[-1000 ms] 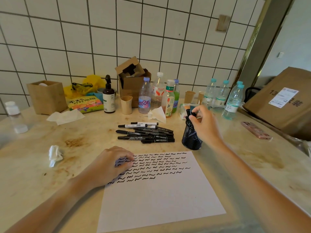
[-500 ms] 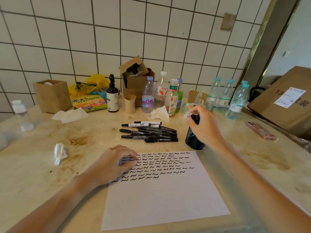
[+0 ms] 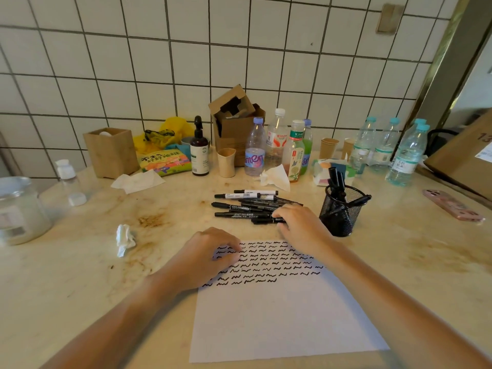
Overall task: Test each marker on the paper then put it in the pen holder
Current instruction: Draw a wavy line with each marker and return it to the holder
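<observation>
A white sheet of paper (image 3: 279,315) lies on the table in front of me, its upper part filled with rows of black squiggles. My left hand (image 3: 202,259) rests on the sheet's upper left corner with loosely curled fingers. Just beyond the paper lies a pile of several black markers (image 3: 245,207). My right hand (image 3: 300,227) is at the pile's near right end, with fingertips and thumb closed round the end of the nearest marker (image 3: 263,221). To the right of that hand stands a black mesh pen holder (image 3: 342,209) with several markers inside.
Bottles (image 3: 277,145), paper cups, a cardboard box (image 3: 234,126) and a wooden box (image 3: 109,151) line the tiled wall. Crumpled tissues (image 3: 123,239) lie to the left, with a glass jar (image 3: 21,209) at the far left. A pink phone (image 3: 452,205) lies to the right.
My right hand left the pen holder, where it dropped a marker, and moved left and down onto the marker pile. My left hand stayed on the paper.
</observation>
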